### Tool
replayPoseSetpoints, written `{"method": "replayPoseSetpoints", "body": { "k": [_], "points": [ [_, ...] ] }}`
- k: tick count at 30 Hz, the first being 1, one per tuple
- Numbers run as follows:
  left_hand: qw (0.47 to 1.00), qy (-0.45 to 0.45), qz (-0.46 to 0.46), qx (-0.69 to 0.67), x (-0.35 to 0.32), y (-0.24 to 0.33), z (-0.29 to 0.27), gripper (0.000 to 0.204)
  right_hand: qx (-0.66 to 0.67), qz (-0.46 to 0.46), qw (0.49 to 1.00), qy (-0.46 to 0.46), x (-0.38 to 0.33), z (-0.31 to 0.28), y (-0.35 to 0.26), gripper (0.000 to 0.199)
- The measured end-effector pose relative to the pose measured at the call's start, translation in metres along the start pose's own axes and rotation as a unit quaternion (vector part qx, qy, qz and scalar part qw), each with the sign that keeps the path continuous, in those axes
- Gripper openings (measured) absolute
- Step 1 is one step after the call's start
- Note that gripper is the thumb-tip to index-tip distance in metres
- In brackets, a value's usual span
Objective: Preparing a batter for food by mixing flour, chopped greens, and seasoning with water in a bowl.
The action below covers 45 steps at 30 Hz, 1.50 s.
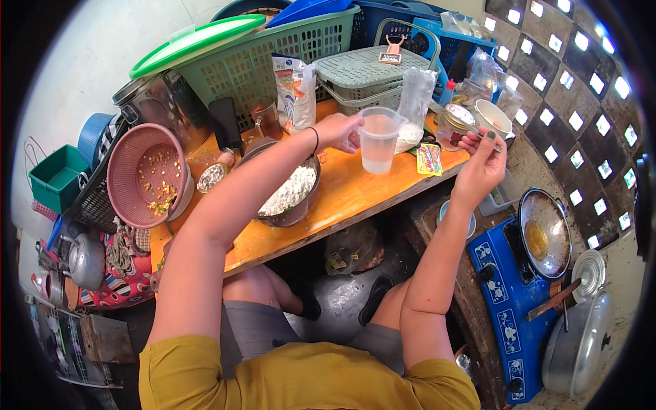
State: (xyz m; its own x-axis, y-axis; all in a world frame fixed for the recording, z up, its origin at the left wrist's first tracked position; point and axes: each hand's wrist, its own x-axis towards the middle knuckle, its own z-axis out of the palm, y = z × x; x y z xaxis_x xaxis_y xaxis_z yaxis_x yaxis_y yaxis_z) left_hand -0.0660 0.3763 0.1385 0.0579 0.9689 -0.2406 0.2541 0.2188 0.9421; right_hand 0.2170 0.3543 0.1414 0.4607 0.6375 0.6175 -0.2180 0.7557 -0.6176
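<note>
My left hand (339,132) is closed on the handle of a clear plastic measuring jug (378,147), which is upright at the front of the wooden table with what looks like clear liquid low inside. In my right hand (486,158), pinched between the fingers, is a spoon (473,127) carrying white powder. Its tip is over a jar (448,132) at the table's right end. Below my left forearm stands a bowl of white flour (292,190), partly hidden by the arm. A small yellow-green sachet (429,159) lies beside the jug.
At the left, a pink strainer (121,179) holds yellow bits. Green lidded baskets (369,70) and a flour bag (294,92) stand behind. On my right are a white bowl (493,117), a blue gas stove (497,301) and a wok (544,232) with oil.
</note>
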Motion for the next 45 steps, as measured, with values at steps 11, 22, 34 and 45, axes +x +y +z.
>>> {"method": "replayPoseSetpoints", "body": {
  "k": [11,22,34,45],
  "points": [
    [0.996,0.045,0.067,0.043,-0.169,0.088,-0.068,0.049,0.026,0.015,0.999,-0.039,-0.008,0.021,-0.005,0.02],
    [0.982,0.169,-0.027,0.081,-0.301,0.05,-0.134,0.047,-0.118,0.116,0.891,-0.423,-0.124,0.115,0.025,0.026],
    [0.978,0.172,-0.083,0.088,-0.312,0.0,-0.147,0.043,-0.287,0.057,0.831,-0.473,-0.105,0.1,-0.004,0.029],
    [0.968,0.135,-0.118,0.175,-0.273,-0.008,-0.145,0.048,-0.179,0.105,0.898,-0.388,-0.113,0.102,0.001,0.026]
  ]
}}
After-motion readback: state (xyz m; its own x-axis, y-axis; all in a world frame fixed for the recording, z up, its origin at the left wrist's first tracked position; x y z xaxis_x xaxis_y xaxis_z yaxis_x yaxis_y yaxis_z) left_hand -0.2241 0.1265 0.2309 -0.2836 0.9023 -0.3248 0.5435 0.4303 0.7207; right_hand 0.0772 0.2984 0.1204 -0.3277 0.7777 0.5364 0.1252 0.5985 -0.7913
